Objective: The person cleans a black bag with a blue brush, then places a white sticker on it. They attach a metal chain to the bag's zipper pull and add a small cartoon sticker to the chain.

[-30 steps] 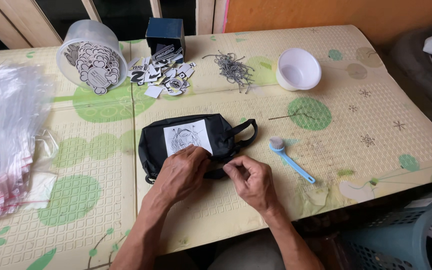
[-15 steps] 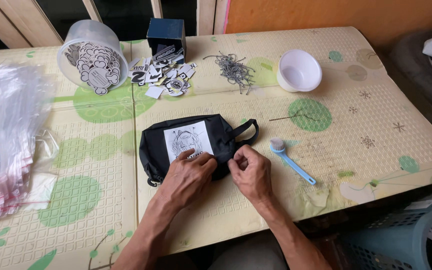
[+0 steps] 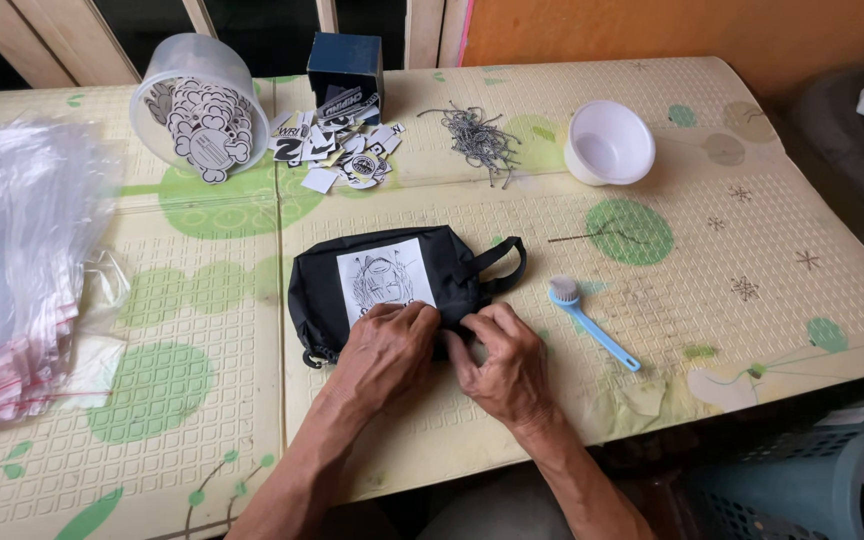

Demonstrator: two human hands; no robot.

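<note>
Risk, as I judge it: left hand (image 3: 384, 350) and right hand (image 3: 500, 362), both curled pinching the black pouch (image 3: 392, 285) edge, may skew its white label (image 3: 386, 280).

Both your forearms come up from the bottom edge and converge on the near edge of the pouch (image 3: 392, 285). Your left hand (image 3: 384, 352) lies palm down, knuckles up, its curled fingers pressing on the pouch's lower rim just below the white patch. Your right hand (image 3: 500, 362) sits just beside it to the right, wrist bent, fingers bunched and thumb tucked in as if pinching at the same rim. The two hands nearly touch at their fingertips.
</note>
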